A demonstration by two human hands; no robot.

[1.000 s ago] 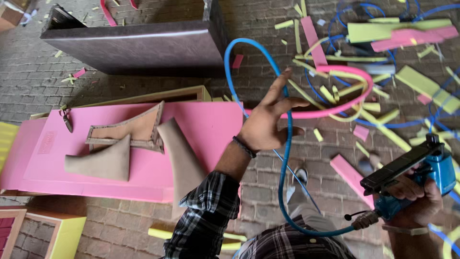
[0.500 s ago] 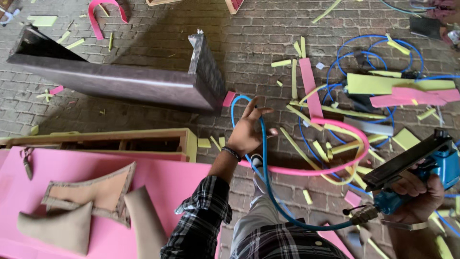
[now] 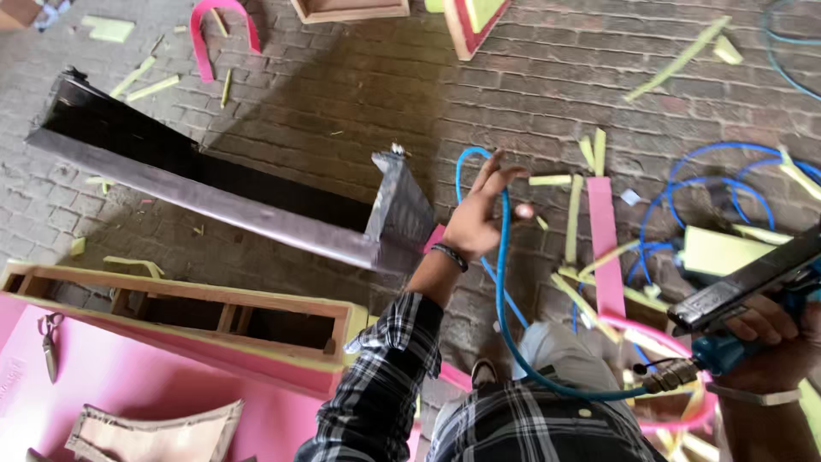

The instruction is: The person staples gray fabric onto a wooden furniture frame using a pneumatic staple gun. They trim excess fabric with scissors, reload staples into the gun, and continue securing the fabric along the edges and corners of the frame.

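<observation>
Presently the blue air hose [image 3: 500, 282] is touched by the left hand [image 3: 479, 218], fingers spread wide, not gripped. A pneumatic stapler [image 3: 753, 295] is held closed-fisted in the right hand [image 3: 770, 321]; the pink-covered wooden frame [image 3: 171, 342] at the brick floor's [image 3: 513, 85] lower left edge appears unfinished.

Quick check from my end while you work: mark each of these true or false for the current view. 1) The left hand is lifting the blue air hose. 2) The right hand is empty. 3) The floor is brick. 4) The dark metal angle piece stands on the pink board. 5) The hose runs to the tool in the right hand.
1) True: the left hand is raised with the blue air hose looped over its fingers.
2) False: the right hand grips a blue pneumatic gun.
3) True: the brick floor is strewn with yellow and pink offcuts.
4) False: the dark metal angle piece lies on the bricks, beyond the pink board.
5) True: it joins the gun's base through a fitting.
</observation>
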